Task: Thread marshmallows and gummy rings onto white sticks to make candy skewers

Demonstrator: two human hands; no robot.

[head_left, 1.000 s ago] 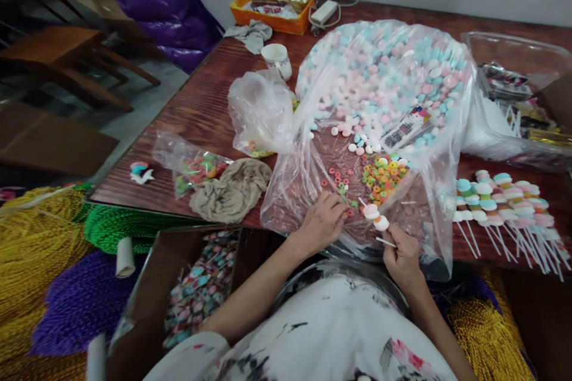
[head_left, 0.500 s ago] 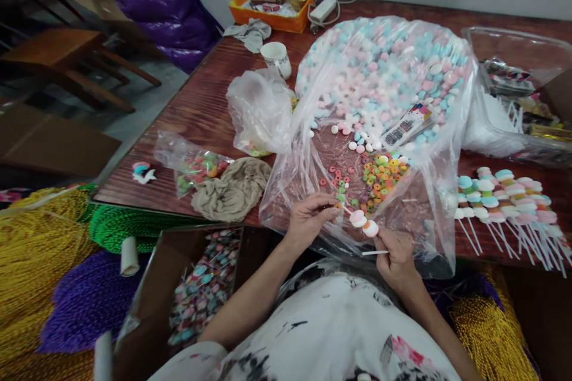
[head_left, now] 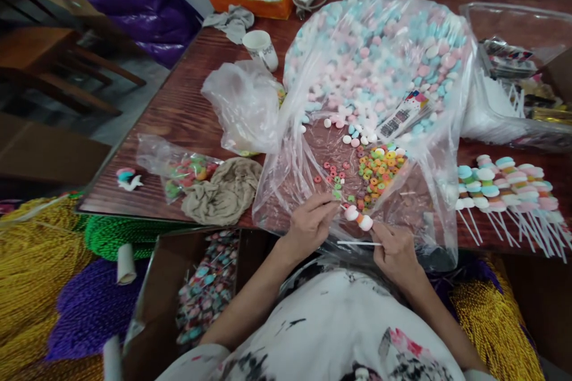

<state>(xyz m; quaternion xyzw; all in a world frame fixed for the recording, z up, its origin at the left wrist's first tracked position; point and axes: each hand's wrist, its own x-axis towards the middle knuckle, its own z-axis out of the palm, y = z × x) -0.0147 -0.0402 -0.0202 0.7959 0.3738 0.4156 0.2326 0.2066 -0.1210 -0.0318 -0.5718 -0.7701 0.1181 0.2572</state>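
Your right hand (head_left: 395, 248) pinches a pink-orange-white round-candy skewer (head_left: 358, 218), likely squashable; hold its end. Left hand (head_left: 308, 226): can't tell its grip.

The candy stick (head_left: 358, 218) has pink and white puffs (head_left: 351, 213) with an orange bit (head_left: 359, 219) between, slanting down rightward. Bare white stick (head_left: 357, 243) just below it in view, pretty much level.
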